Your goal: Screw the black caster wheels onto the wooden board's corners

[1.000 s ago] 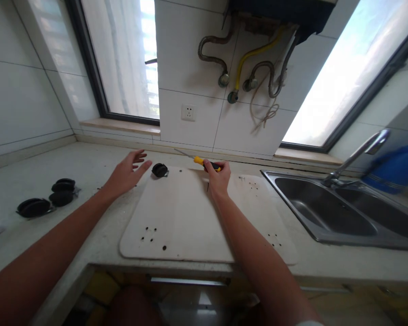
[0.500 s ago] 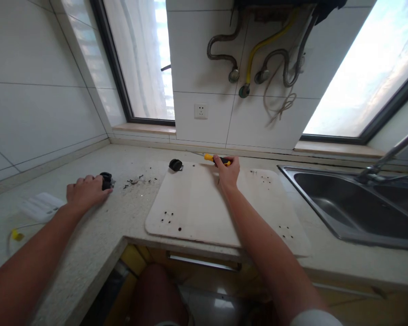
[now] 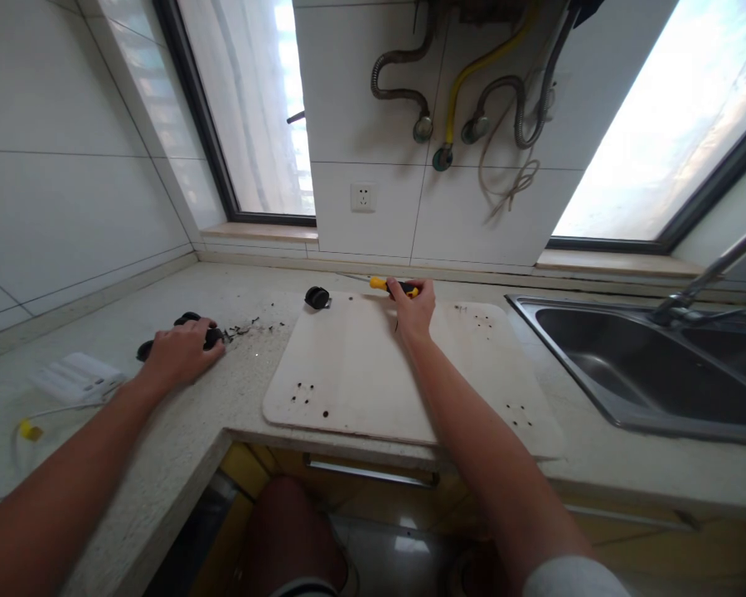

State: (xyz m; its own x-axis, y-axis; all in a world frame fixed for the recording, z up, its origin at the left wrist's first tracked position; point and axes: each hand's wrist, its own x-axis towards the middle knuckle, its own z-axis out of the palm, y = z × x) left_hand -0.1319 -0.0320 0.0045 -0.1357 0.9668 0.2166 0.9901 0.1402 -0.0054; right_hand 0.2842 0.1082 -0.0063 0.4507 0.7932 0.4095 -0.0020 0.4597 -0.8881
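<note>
My right hand [image 3: 415,307] is closed around the black and yellow handle of a screwdriver [image 3: 379,283], whose thin shaft points left toward the back wall. Under that hand lies a flat white board [image 3: 360,365] with small screw holes near its corners. A black caster wheel [image 3: 317,298] sits at the board's back left corner. Over on the left counter, my left hand [image 3: 183,352] has its fingers closed on a black caster [image 3: 212,337], partly hidden. Two more dark casters show around this hand: one behind it [image 3: 187,317] and one at its left [image 3: 144,351].
Dark screws and debris [image 3: 252,326] lie between the left hand and the board. A white power strip [image 3: 78,377] with a yellow-tipped cord rests at the left. The steel sink [image 3: 597,356] borders the counter on the right. A drawer handle [image 3: 370,473] runs below the front edge.
My left hand has moved right toward the debris with a caster, and other casters now show beside it. The right hand still holds the screwdriver. The view has shifted slightly.
</note>
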